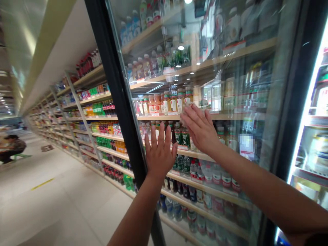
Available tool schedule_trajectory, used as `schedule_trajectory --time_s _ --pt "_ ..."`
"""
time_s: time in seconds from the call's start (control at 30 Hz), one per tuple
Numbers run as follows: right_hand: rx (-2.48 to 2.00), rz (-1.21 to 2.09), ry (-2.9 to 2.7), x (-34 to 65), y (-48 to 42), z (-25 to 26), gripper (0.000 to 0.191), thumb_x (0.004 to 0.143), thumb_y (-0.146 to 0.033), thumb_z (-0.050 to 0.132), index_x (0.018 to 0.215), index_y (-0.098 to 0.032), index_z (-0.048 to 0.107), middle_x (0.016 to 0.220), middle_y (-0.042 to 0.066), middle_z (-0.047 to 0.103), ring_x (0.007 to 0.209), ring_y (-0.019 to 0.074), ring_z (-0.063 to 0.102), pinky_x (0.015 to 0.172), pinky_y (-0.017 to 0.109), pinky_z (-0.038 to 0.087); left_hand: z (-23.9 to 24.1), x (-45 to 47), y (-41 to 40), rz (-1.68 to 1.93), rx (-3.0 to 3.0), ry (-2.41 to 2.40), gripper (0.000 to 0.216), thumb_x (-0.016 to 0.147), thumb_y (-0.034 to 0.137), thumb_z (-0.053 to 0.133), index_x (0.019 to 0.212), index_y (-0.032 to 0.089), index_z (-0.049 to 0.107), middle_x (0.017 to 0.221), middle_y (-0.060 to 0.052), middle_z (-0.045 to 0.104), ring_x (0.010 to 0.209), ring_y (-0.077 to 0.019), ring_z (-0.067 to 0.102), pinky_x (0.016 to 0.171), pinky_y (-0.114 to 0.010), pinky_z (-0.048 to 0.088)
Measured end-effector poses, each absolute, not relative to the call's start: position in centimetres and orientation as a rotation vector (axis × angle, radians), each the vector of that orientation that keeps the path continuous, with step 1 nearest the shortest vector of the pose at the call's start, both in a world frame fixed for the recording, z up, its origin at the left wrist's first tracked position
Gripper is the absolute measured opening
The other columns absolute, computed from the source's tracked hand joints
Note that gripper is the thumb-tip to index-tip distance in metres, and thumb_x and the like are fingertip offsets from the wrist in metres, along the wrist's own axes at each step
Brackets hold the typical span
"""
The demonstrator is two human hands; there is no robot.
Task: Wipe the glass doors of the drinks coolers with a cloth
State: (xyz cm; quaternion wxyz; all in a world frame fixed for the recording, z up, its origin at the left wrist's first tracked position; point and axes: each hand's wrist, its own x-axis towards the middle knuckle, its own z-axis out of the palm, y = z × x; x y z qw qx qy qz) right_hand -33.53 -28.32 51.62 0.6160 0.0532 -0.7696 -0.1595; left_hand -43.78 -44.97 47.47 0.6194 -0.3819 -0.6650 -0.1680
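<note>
A glass cooler door [217, 85] with a black frame [116, 89] stands swung open in front of me. My left hand [160, 150] is raised at the glass beside the frame's left edge, fingers spread and palm forward, holding nothing I can see. Higher and to the right, my right hand [200, 128] lies flat against the pane with its fingers stretched toward the upper left. Whether anything thin is under its fingertips I cannot tell. Through the glass show shelves of bottled drinks [176, 102], mixed with reflections of ceiling lights.
Long shelves of drinks [102, 109] run away to the left along a tiled floor [64, 194]. A person [12, 148] sits low at the far left. Yellow tape [42, 183] marks the floor. On the right is the lit cooler interior [316, 147] with stocked shelves.
</note>
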Motion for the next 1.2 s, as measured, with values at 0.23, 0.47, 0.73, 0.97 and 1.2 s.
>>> schedule_trajectory --time_s 0.23,0.47,0.73,0.97,1.2 --pt "0.203 -0.398 -1.84 -32.8 -28.0 50.3 0.074 0.099 -0.017 0.045 0.161 -0.036 0.009 0.16 -0.002 0.04 0.152 0.0188 0.027 0.128 0.048 0.016 47.5 -43.7 -45.0 -0.399 -0.887 -1.519 0.078 0.096 0.038 0.054 0.16 0.021 0.013 0.164 -0.011 0.026 0.155 -0.0317 0.011 0.126 -0.056 0.014" --pt "-0.033 -0.221 -1.674 -30.8 -24.5 51.2 0.065 0.102 -0.02 0.043 0.159 -0.04 0.019 0.163 -0.002 0.033 0.152 0.0249 0.027 0.124 0.054 0.025 47.5 -43.7 -45.1 -0.392 -0.873 -1.515 0.079 0.095 0.039 0.055 0.16 0.018 0.015 0.164 -0.011 0.025 0.155 -0.031 0.009 0.127 -0.054 0.012" --pt "0.05 -0.302 -1.731 -29.4 -21.6 49.2 0.066 0.1 -0.019 0.047 0.158 -0.041 0.023 0.161 -0.003 0.038 0.151 0.0233 0.031 0.125 0.054 0.024 47.6 -43.9 -45.1 -0.414 -0.887 -1.489 0.081 0.094 0.039 0.058 0.16 0.02 0.016 0.163 -0.011 0.027 0.155 -0.0319 0.012 0.126 -0.056 0.014" --pt "-0.046 -0.227 -1.634 -28.3 -19.5 47.8 0.063 0.101 -0.02 0.046 0.157 -0.039 0.027 0.161 0.001 0.037 0.151 0.0274 0.03 0.122 0.059 0.027 47.6 -43.8 -45.3 -0.43 -0.906 -1.492 0.083 0.093 0.037 0.06 0.16 0.022 0.014 0.163 -0.011 0.026 0.155 -0.0313 0.012 0.127 -0.055 0.013" --pt "-0.23 -0.07 -1.47 -25.6 -14.8 47.9 0.049 0.104 -0.028 0.04 0.152 -0.024 0.042 0.16 0.01 0.038 0.151 0.0267 0.03 0.123 0.058 0.027 47.6 -43.8 -45.2 -0.483 -0.937 -1.489 0.081 0.094 0.036 0.059 0.16 0.026 0.012 0.165 -0.009 0.024 0.155 -0.0316 0.012 0.127 -0.057 0.011"
